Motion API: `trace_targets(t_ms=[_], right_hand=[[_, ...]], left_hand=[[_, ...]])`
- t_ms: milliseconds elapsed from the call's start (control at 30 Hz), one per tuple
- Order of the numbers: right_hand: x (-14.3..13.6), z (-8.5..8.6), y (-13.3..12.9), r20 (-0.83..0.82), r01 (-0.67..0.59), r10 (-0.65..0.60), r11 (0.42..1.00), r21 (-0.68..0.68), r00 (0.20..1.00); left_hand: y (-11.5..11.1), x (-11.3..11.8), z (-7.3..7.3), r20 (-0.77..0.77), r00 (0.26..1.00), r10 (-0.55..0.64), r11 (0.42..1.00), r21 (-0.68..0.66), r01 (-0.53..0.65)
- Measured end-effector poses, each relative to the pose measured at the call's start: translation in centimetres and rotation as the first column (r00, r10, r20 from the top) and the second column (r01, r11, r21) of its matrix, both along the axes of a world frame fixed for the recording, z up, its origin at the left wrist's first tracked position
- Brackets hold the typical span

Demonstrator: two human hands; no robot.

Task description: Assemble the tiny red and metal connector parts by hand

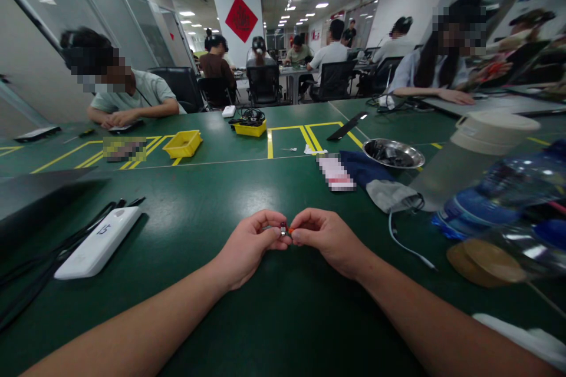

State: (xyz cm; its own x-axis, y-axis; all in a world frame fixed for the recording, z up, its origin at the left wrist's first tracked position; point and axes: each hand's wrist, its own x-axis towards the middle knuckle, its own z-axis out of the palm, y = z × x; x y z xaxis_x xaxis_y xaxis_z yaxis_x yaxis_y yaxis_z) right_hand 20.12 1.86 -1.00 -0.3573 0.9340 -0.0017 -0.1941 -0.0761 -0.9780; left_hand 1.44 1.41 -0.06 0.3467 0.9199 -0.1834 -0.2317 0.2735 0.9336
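Note:
Above the green table [190, 200], my left hand [247, 244] pinches a small shiny silver piece [283, 230] with a dark red bit on top. It is too small for me to tell its kind. My right hand [329, 238] is closed at the fingertips on a tiny orange piece [290, 231], right beside the silver one. Whether the two pieces are joined or only touching, I cannot tell. Both hands meet near the middle of the view, and the fingers partly hide what they hold.
A white power bank [101, 242] marked 15 lies left by black cables. Farther back are a yellow bin [183, 144], a cable-filled bin [250, 129], a steel bowl [415, 160] and a blurred phone [336, 172]. Bottles [464, 156] crowd the right. Other people sit beyond.

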Motion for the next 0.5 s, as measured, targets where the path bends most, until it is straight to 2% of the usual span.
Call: trace_targets(t_ms=[500], right_hand=[[-0.09,0.21,-0.21,0.041,0.019,-0.020,0.999,0.033,0.999]], left_hand=[[0.11,-0.36,0.21,0.051,0.996,-0.070,0.997,-0.032,0.072]])
